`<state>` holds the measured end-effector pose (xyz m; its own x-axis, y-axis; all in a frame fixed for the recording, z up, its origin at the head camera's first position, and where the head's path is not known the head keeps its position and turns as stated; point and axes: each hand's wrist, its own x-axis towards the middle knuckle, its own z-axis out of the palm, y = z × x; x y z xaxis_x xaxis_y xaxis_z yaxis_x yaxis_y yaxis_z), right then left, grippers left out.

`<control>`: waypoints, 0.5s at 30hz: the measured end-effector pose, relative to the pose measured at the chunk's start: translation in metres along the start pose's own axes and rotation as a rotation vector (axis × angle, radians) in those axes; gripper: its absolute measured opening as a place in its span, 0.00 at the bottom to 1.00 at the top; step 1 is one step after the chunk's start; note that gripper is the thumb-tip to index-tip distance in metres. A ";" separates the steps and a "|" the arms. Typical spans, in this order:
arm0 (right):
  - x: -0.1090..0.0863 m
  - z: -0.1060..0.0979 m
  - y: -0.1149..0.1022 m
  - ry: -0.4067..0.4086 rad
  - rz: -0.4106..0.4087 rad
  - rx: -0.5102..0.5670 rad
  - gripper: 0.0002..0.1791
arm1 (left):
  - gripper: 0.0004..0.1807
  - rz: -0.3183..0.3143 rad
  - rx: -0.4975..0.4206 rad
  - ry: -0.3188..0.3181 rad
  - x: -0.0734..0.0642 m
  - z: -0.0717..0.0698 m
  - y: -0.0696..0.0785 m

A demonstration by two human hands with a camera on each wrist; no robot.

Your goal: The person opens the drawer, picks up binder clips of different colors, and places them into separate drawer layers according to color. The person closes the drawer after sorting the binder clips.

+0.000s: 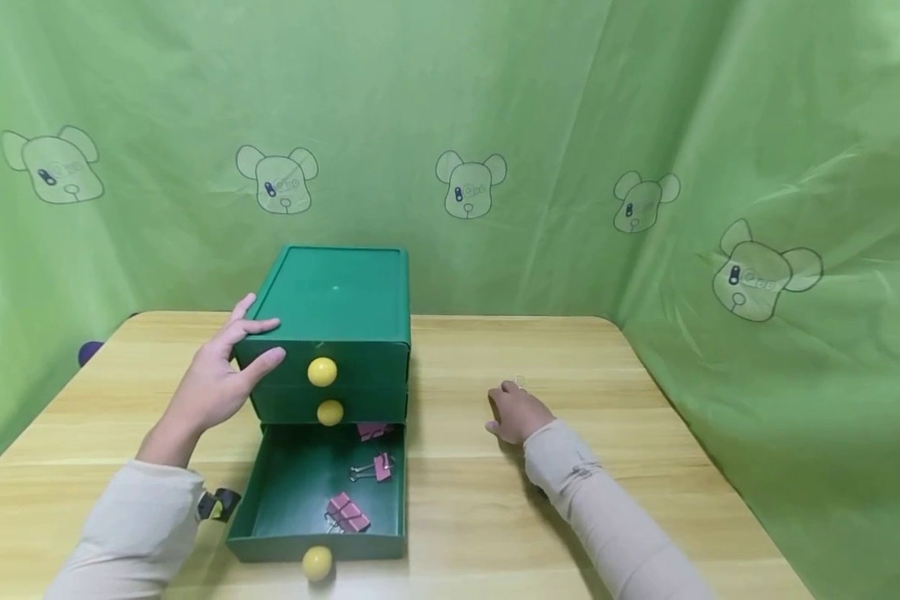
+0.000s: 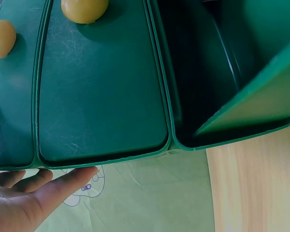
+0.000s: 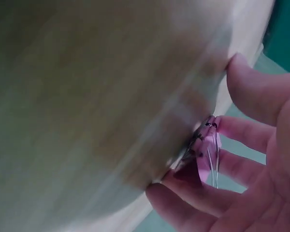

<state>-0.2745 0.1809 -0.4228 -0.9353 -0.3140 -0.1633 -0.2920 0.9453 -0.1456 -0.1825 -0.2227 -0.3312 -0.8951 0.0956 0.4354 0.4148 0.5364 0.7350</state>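
A green three-drawer cabinet (image 1: 336, 287) with yellow knobs stands on the table, its bottom drawer (image 1: 285, 500) pulled out. Pink binder clips (image 1: 348, 512) lie inside that drawer, on its right half. My left hand (image 1: 213, 387) rests against the cabinet's upper left front corner, fingers extended on the top and side, thumb at the front. To the right of the cabinet, my right hand (image 1: 519, 413) is low over the table. In the right wrist view its bent fingers touch a pink binder clip (image 3: 205, 152), with the thumb apart from it.
The wooden table (image 1: 480, 517) runs right up to a green curtain (image 1: 540, 125) printed with bear heads, at the back and both sides. The upper two drawers, with knobs (image 1: 322, 372), are closed. A purple object (image 1: 88, 352) shows beyond the left table edge.
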 end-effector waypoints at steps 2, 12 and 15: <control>0.000 -0.002 -0.002 -0.012 -0.015 -0.019 0.37 | 0.25 -0.002 -0.002 0.005 -0.001 -0.001 0.000; -0.007 -0.013 -0.013 -0.040 -0.064 -0.110 0.34 | 0.25 0.004 -0.006 0.011 0.002 -0.001 0.001; -0.009 -0.014 -0.016 -0.067 -0.079 -0.109 0.32 | 0.25 0.001 -0.012 0.011 0.001 -0.001 -0.001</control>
<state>-0.2646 0.1696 -0.4049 -0.8941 -0.3899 -0.2203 -0.3877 0.9201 -0.0549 -0.1836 -0.2234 -0.3307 -0.8929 0.0871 0.4417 0.4177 0.5259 0.7409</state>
